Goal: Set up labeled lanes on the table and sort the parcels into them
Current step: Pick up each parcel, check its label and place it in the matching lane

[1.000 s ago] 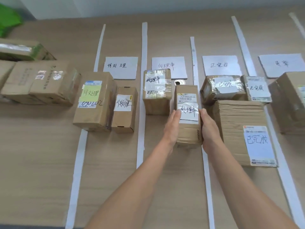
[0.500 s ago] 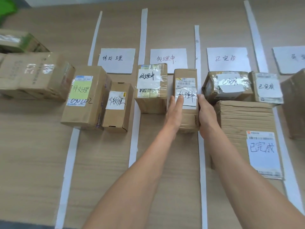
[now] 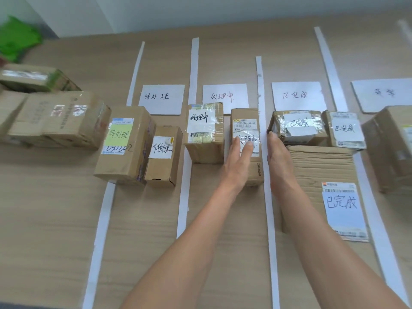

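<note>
Cardboard parcel (image 3: 245, 121) lies under your flat left hand (image 3: 239, 162), your right hand (image 3: 278, 157) straight-fingered beside it, neither gripping anything

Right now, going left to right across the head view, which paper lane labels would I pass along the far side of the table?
待处理 sheet → 处理中 sheet → 已完成 sheet → fourth sheet, its writing too blurred to read.

Matt wood-grain table (image 3: 55, 219); cardboard parcels, glossy tape on one (image 3: 297, 128).
</note>
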Tool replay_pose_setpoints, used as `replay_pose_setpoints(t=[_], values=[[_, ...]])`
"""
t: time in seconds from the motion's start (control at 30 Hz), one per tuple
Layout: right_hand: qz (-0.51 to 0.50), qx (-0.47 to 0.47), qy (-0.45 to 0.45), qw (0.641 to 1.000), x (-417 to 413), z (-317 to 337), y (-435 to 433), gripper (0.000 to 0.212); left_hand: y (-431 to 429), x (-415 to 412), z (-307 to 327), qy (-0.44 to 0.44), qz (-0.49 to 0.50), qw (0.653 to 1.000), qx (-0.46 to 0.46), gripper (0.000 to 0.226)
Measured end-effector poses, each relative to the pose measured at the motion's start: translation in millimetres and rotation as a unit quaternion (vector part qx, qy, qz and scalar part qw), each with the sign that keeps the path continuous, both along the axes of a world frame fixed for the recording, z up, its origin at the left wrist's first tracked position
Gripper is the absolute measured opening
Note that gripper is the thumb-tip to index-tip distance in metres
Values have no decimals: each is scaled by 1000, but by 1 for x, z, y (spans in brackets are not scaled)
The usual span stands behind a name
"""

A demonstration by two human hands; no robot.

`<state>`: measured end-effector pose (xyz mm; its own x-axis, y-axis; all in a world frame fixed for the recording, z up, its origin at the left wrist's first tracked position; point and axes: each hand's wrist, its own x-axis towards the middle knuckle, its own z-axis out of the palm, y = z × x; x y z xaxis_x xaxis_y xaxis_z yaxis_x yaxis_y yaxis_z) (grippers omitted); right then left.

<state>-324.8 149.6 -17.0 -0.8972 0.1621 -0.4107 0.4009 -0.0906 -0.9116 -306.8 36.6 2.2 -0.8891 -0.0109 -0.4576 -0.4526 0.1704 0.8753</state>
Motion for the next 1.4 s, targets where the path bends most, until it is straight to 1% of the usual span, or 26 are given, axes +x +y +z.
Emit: replay_pose_setpoints(t=[0.1, 0.2, 0.27, 0.33, 0.37, 0.43, 0.47, 0.57, 0.6, 0.67, 0.73, 0.9, 1.0, 1.1, 1.13, 1.2, 1.23, 1.27, 1.4], values=[[-13, -11, 12, 1000, 11, 18, -9, 56, -6, 13, 24, 15, -13, 999, 26, 61], [-26, -21, 32, 999, 21, 35, -23, 52, -19, 25, 42, 41, -15, 998, 41, 57], [-28, -28, 43, 998, 29, 47, -36, 49, -34, 32, 53, 56, -1, 997, 56, 61], [-24, -42, 60, 997, 40, 59, -53, 49, -56, 41, 67, 63, 20, 996, 62, 71], [-21, -46, 68, 996, 47, 63, -63, 48, -69, 45, 73, 66, 31, 995, 69, 69], [-13, -47, 84, 995, 60, 72, -87, 45, -98, 57, 85, 61, 51, 993, 88, 50], [-9, -50, 91, 995, 68, 77, -101, 43, -113, 64, 90, 61, 55, 992, 91, 44], [3, -51, 102, 993, 92, 86, -146, 47, -163, 90, 102, 74, 72, 990, 96, 35], [11, -43, 106, 993, 101, 89, -163, 45, -180, 101, 105, 77, 79, 989, 96, 34], [33, -51, 103, 993, 122, 94, -198, 27, -216, 125, 111, 82, 92, 988, 93, 38], [52, -67, 106, 991, 146, 99, -235, 20, -252, 150, 115, 88, 105, 987, 88, 38], [98, -98, 111, 984, 203, 112, -324, 23, -337, 208, 117, 91, 139, 983, 84, 35], [107, -87, 104, 985, 231, 113, -366, 30, -381, 234, 112, 90, 151, 981, 80, 24], [132, -75, 114, 982, 246, 115, -399, 27, -417, 249, 110, 89, 159, 980, 74, 26], [145, -69, 115, 980, 249, 118, -409, 35, -428, 251, 109, 91, 163, 980, 73, 23], [167, -61, 122, 976, 248, 118, -426, 75, -449, 253, 107, 88, 169, 979, 78, 16], [171, -54, 118, 977, 245, 117, -434, 86, -458, 252, 105, 87, 172, 978, 79, 15], [172, -54, 115, 977, 242, 115, -442, 87, -468, 250, 102, 87, 173, 978, 73, 14], [163, -69, 114, 978, 217, 104, -474, 50, -503, 229, 89, 76, 181, 980, 42, 6]])
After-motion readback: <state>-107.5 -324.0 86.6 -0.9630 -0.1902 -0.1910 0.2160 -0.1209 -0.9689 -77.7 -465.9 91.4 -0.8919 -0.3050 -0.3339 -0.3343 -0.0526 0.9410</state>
